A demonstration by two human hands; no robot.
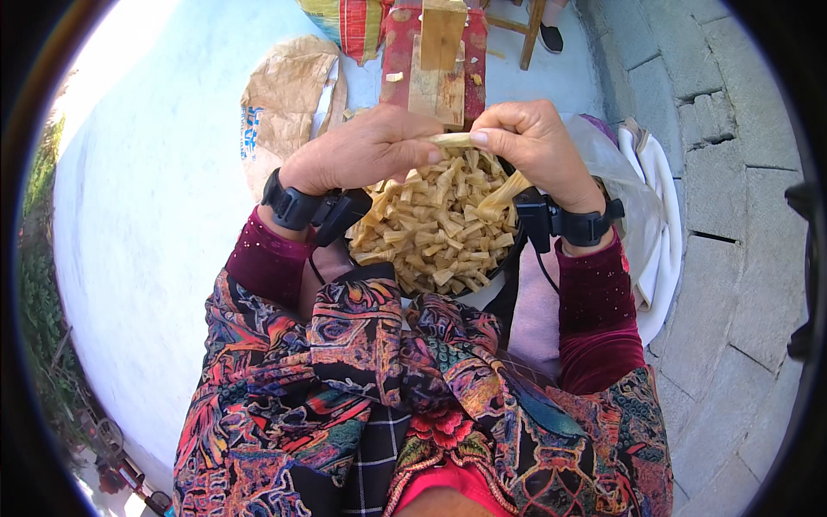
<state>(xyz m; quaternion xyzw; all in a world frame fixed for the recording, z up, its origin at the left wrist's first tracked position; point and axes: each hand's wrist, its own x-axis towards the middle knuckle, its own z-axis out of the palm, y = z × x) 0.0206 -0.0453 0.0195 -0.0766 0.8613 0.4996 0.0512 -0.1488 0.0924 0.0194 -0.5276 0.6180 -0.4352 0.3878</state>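
Observation:
My left hand and my right hand meet in front of me, over a heap of short yellowish-tan folded husk-like pieces. Between them stretches a pale, fibrous strip, pinched at both ends by thumbs and fingers. A fan-shaped, frayed piece hangs below my right hand; I cannot tell whether it belongs to the same strip. The heap fills a dark round basin close to my lap. Both wrists carry black strapped devices.
Beyond the basin stands a narrow red-covered bench with a wooden board and an upright wooden block. A tan sack lies left, a colourful woven bag behind, white cloth right. Someone's black shoe shows at the back.

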